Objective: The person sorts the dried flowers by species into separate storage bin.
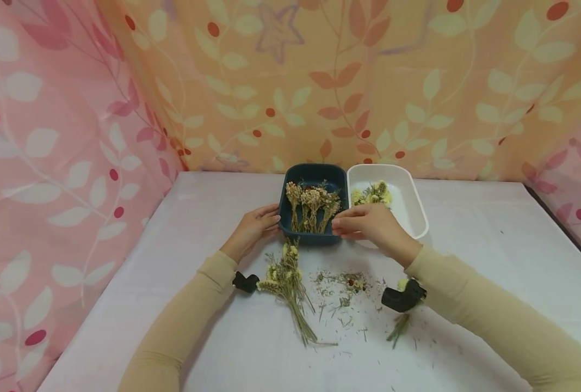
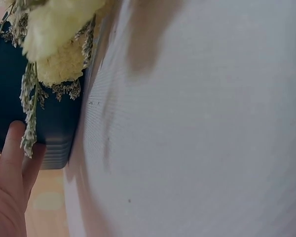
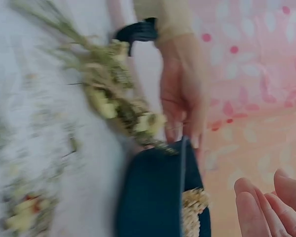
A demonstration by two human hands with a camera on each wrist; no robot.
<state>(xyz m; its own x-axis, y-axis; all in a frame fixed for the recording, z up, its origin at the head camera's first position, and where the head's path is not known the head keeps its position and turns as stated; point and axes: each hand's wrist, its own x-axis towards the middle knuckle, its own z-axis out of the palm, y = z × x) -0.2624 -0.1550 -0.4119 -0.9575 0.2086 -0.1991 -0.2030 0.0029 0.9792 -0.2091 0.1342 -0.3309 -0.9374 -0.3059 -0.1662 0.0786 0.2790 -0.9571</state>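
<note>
A dark teal tray holds a row of dried beige flower sprigs at the table's far middle. My left hand lies flat against the tray's left side, its straight fingertips touching the rim. The tray wall also shows beside a left finger. My right hand rests at the tray's near right corner with its fingers extended and holding nothing. A loose bunch of dried yellow flowers lies on the table below the left hand.
A white tray with yellow flower heads stands against the teal tray's right side. Crumbs and bits of stem litter the white table. A small sprig lies under my right wrist. Patterned cloth walls enclose three sides.
</note>
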